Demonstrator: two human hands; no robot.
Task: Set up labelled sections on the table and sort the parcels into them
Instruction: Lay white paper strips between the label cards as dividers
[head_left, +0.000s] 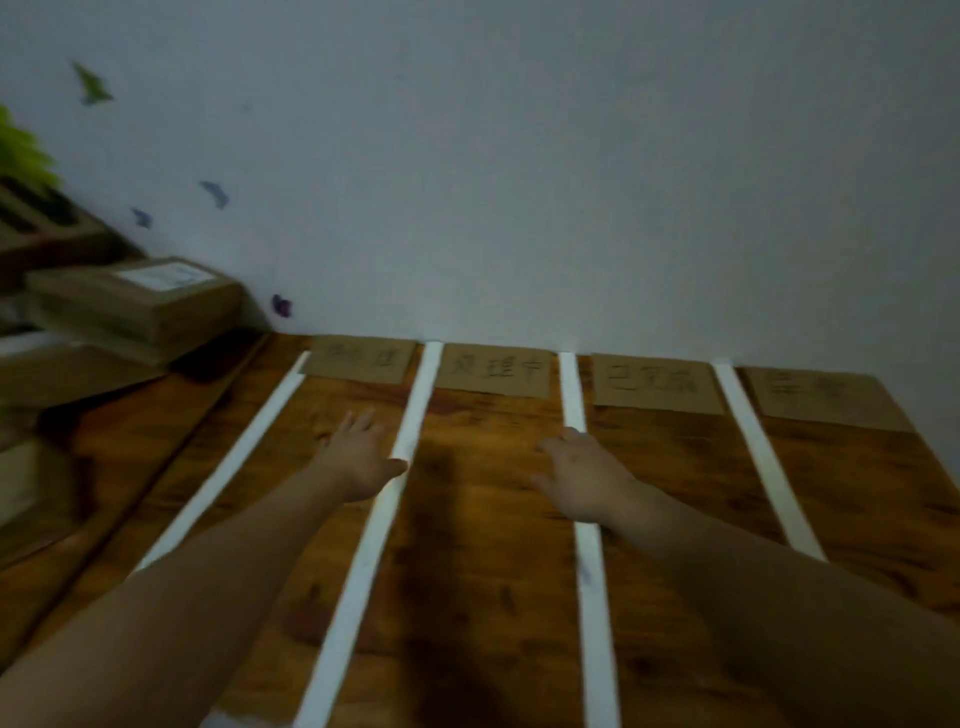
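Head camera is looking down over a wooden table (493, 519) that is standing against a pale wall (571, 182). Four white strips are running from the near edge toward the wall and dividing the top into lanes: the first strip (228, 467), the second strip (415, 405), the third strip (571, 395) and the fourth strip (753, 447). At the far end of the lanes four cardboard labels are lying flat: the first label (358, 359), the second label (493, 370), the third label (654, 383) and the fourth label (826, 397). Their dark handwriting is too blurred to read.

The person is reaching both bare arms out over the table. The left hand (358, 457) is lying palm down in the lane between the first and second strips, fingers straight and spread, gripping nothing, with its thumb at the second strip. The right hand (582, 473) is reaching across the third strip, palm down and fingers loosely spread, also holding nothing. Motion blur is hiding whether either palm is pressing on the wood.

The parcels (135, 306), brown boxes with a white slip on the top one, are sitting stacked at the far left beside the wall, well apart from the lanes. Small butterfly stickers (215, 193) are dotting the wall above them, and green leaves (21, 150) are showing at the left edge.
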